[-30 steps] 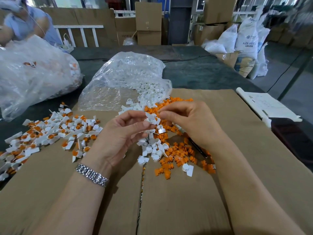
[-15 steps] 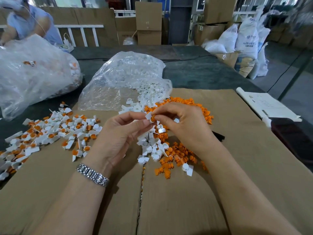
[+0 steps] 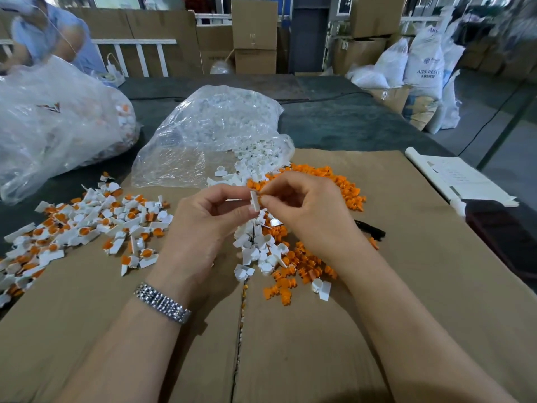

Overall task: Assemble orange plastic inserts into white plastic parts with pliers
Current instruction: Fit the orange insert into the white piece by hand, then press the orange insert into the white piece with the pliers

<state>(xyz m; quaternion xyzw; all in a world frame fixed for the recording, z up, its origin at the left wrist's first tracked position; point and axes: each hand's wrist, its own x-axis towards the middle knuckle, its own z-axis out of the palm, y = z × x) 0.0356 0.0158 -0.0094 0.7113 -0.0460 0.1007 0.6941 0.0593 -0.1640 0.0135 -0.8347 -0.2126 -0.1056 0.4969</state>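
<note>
Above scattered parts, left hand and right hand — fingertips pinching white part

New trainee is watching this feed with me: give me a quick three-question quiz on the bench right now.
1. True or false: the left hand and right hand meet at one small white plastic part.
2. The pile of finished white-and-orange pieces lies on which side of the brown cardboard sheet?
3. The clear plastic bag spills: A) white parts B) orange inserts.

Key: 1 true; 2 left; 3 A.
</note>
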